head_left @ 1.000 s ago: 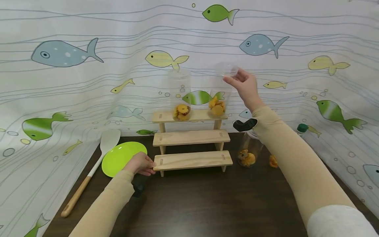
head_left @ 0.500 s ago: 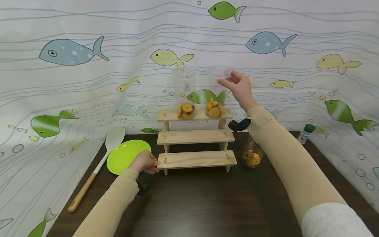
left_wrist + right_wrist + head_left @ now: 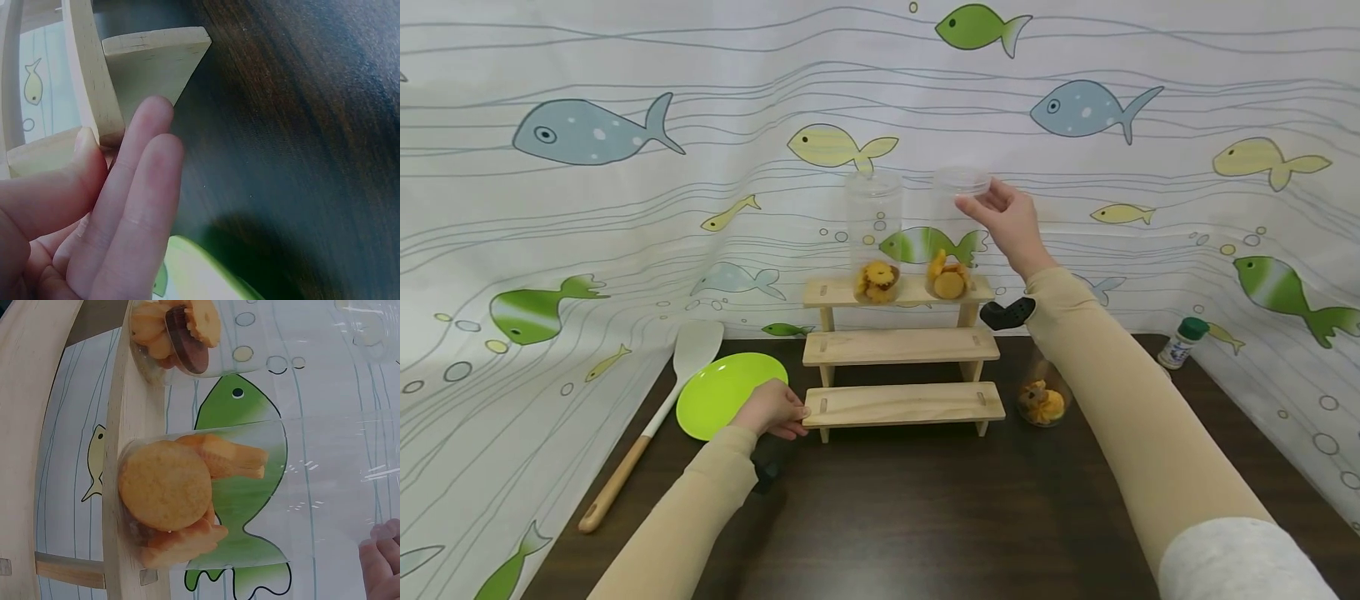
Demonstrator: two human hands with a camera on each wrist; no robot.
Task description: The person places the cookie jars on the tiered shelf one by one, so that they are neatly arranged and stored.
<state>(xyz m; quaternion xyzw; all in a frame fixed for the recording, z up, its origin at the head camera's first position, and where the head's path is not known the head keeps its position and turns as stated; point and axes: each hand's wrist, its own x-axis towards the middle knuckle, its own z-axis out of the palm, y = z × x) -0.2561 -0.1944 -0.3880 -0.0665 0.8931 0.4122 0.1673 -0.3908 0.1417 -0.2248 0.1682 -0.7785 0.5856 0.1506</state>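
A three-step wooden rack (image 3: 904,404) stands on the dark table; my left hand (image 3: 771,410) pinches the left end of its lowest board. In the left wrist view the thumb of my left hand (image 3: 112,212) lies on the corner of a board (image 3: 84,69), with two fingers extended beside it. My right hand (image 3: 1009,227) holds a clear jar (image 3: 949,279) near its top, at the right end of the top step. Yellow biscuits lie in its bottom, large in the right wrist view (image 3: 165,484). Left of it stands a similar jar (image 3: 877,282), not touching.
A lime-green plate (image 3: 722,392) lies left of the rack, beside a spatula (image 3: 657,417) with a wooden handle. Right of the rack stands another jar with biscuits (image 3: 1043,403), partly behind my right sleeve. A green-capped bottle (image 3: 1182,343) is farther right. Fish-printed cloth (image 3: 587,225) hangs behind.
The jar in my right hand has gone from leaning rightward to nearly upright, its top moving left toward the other jar. My left hand keeps its grip on the board. The head view has shifted slightly.
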